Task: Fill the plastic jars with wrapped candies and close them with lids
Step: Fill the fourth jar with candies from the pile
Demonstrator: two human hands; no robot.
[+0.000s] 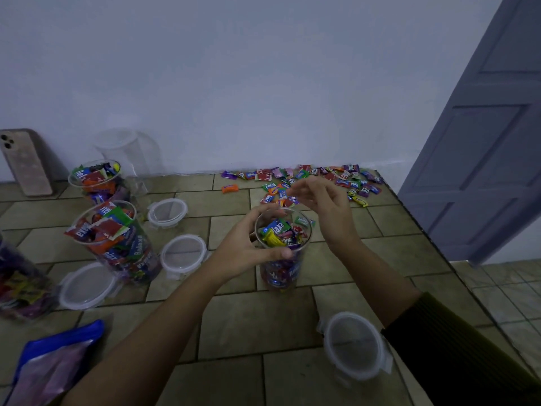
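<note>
1. The jar stands upright and lidless near the middle of the tiled table. It is filled almost to the rim with wrapped candies.
2. The left hand comes in from the jar's nine o'clock and grips it just under the rim. Its thumb lies across the near wall and its fingers curl round the far side.
3. The right hand hovers clear of the jar at its one o'clock, above rim height, fingers loosely curved and spread towards the opening. They are blurred, so I cannot tell whether a candy sits between the fingertips.
4. A loose pile of candies lies along the wall at the jar's twelve to one o'clock, just behind the right hand.
5. At nine o'clock a near full jar stands lidless, with a far full jar behind it at ten o'clock.
6. A flat lid lies between the near full jar and the left hand.
7. Another lid lies at the jar's five o'clock, beside the right sleeve.
</note>
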